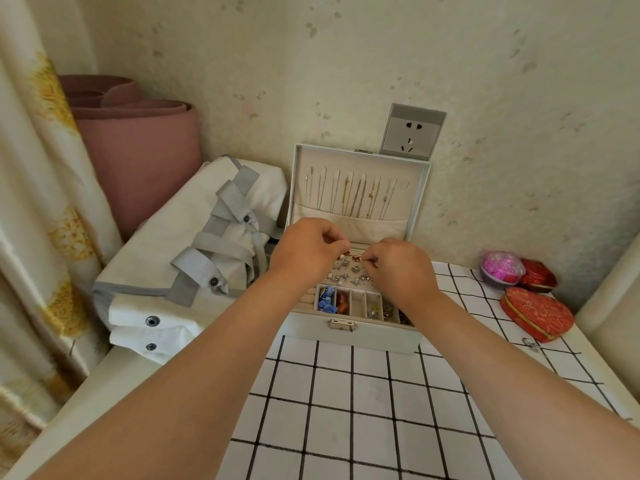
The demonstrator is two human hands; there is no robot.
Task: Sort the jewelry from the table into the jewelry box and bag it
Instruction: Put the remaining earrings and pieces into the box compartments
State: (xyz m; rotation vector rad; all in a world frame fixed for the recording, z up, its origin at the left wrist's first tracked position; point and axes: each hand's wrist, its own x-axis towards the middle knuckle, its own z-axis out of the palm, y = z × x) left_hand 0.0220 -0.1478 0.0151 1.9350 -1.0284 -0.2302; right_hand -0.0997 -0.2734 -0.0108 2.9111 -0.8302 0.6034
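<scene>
The jewelry box (374,336) sits open at the back of the checked tablecloth (346,410). Its lid (420,192) stands up against the wall, with a row of thin necklaces (353,199) hanging inside it.

Both hands are over the back half of the tray, right on top of the padded panel full of little stud earrings (349,274). The left hand (308,252) comes in from the left and the right hand (401,268) from the right, fingertips nearly meeting. Both have fingers curled and tips bunched together like a pinch. A tiny red-and-gold piece (356,258) sits right between them, but it's too small to say which hand, if either, actually has hold of it.

The front row of small compartments sits just below the wrists, with blue bits (327,300) in the left one and something red (343,301) next to it. A metal latch (342,324) is on the front wall.

The white canvas bag (173,258) with grey straps lies just left of the box, touching it or close to it. Off to the right, well apart from the hands, are a red heart-shaped case (536,313) and a pink round box (502,268).
</scene>
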